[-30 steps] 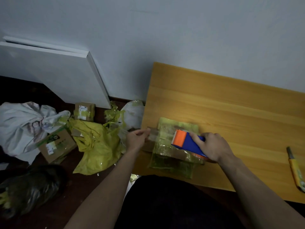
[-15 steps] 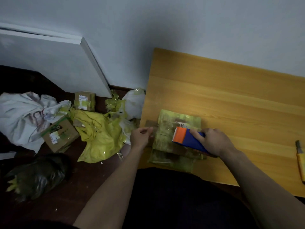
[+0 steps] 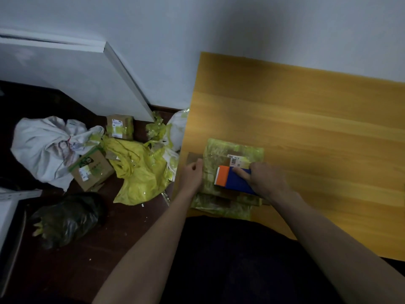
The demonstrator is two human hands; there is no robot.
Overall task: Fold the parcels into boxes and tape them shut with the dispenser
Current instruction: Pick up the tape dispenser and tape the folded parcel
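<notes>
We see a flattened parcel (image 3: 221, 154), brown cardboard wrapped in yellow-green tape, lying at the near left corner of the wooden desk (image 3: 306, 119). A white barcode label (image 3: 236, 161) sits on its top face. Our right hand (image 3: 263, 179) grips the blue and orange tape dispenser (image 3: 232, 181), fingers curled round its blue body, with the orange toothed end resting on the parcel and pointing left. Our left hand (image 3: 192, 175) pinches the parcel's left edge, where a bare cardboard flap (image 3: 194, 157) sticks out past the desk's side.

On the dark floor to the left lie a crumpled yellow plastic bag (image 3: 140, 172), a white bag (image 3: 46, 148), a black bag (image 3: 65, 218), and two small taped cardboard boxes (image 3: 92, 170), one near the yellow bag and the other (image 3: 120, 127) closer to the wall. A white panel (image 3: 72, 77) leans against the wall behind them.
</notes>
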